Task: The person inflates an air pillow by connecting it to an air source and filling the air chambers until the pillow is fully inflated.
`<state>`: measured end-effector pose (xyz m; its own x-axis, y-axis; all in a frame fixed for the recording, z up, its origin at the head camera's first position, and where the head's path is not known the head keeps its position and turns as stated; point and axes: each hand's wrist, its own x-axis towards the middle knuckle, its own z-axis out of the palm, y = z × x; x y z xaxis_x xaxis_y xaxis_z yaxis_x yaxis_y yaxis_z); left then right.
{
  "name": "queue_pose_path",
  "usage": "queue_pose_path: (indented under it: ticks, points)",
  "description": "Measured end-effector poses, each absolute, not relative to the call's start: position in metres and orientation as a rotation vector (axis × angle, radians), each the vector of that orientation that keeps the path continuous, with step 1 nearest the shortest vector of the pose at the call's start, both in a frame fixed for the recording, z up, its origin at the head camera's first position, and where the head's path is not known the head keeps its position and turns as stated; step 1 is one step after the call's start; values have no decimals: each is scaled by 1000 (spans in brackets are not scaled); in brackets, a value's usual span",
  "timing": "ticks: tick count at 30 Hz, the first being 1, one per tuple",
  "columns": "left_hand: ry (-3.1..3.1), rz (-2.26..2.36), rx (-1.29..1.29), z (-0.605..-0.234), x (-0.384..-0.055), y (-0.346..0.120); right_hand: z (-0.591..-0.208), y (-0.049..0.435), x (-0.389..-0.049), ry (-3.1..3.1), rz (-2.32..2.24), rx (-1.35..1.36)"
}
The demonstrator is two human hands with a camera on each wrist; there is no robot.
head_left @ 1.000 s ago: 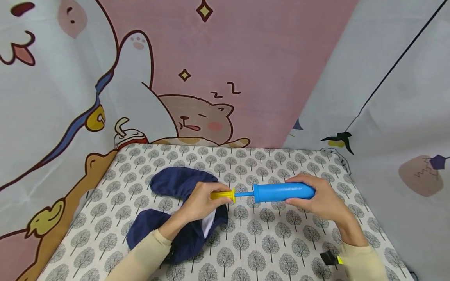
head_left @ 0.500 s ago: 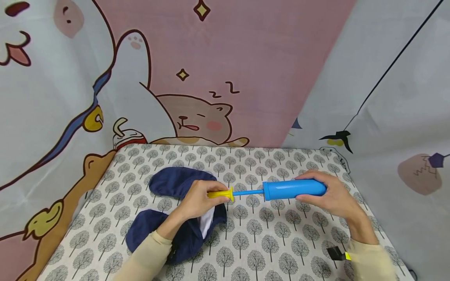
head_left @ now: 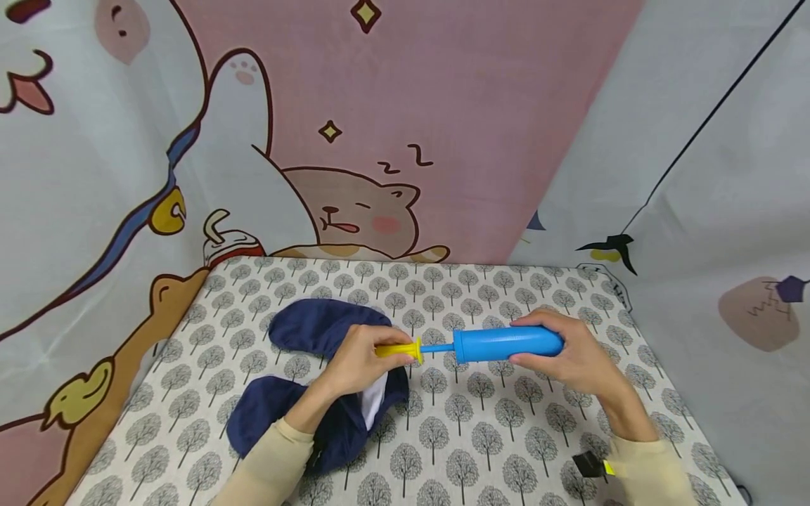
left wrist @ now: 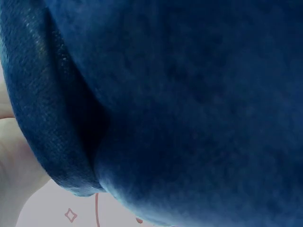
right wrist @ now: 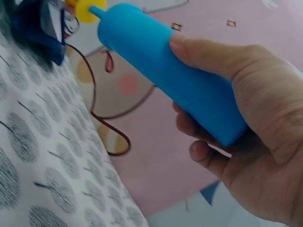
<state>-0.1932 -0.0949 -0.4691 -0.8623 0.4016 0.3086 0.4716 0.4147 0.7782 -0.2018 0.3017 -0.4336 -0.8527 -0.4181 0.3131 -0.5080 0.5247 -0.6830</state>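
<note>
A hand pump for inflating, with a blue barrel (head_left: 506, 344), is held sideways above the table. My right hand (head_left: 577, 351) grips the rounded right end of the barrel, thumb on one side and fingers on the other. My left hand (head_left: 362, 360) pinches the yellow end piece (head_left: 400, 351). Between them shows a short stretch of the thin blue rod (head_left: 438, 348). Below and behind my left hand lies a navy U-shaped neck pillow (head_left: 266, 411) with a white label (head_left: 373, 400). Its plush fabric (left wrist: 189, 118) fills most of the left wrist view.
A white cloth with grey trees (head_left: 436, 436) covers the table. Printed curtains (head_left: 468, 126) with cartoon animals stand behind and at both sides. A small black piece (head_left: 588, 464) shows beside my right sleeve.
Half a second ago the barrel had slid right and more rod showed. Now my right hand has pushed it back left and the rod is shorter. My left hand has stayed nearly still.
</note>
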Motion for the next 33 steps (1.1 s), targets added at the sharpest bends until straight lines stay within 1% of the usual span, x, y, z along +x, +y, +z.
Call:
queue_pose_path:
  ticks: [8, 14, 21, 27, 33]
  points:
    - [-2556, -1457, -781, -470, -197, -95, -446, 267, -198, -2618, 1220, 755]
    - [-2564, -1463, -801, -472, -195, -92, -453, 257, -199, -2613, 1153, 777]
    - [-2602, -1406, -833, -474, -191, -98, -448, 276, -198, -2689, 1175, 744]
    - [-2597, -1333, -835, -473, -195, -105, -440, 299, -203, -2683, 1198, 725]
    - [-2593, -1297, -836, -474, -197, -105, -440, 312, -208, -2697, 1200, 730]
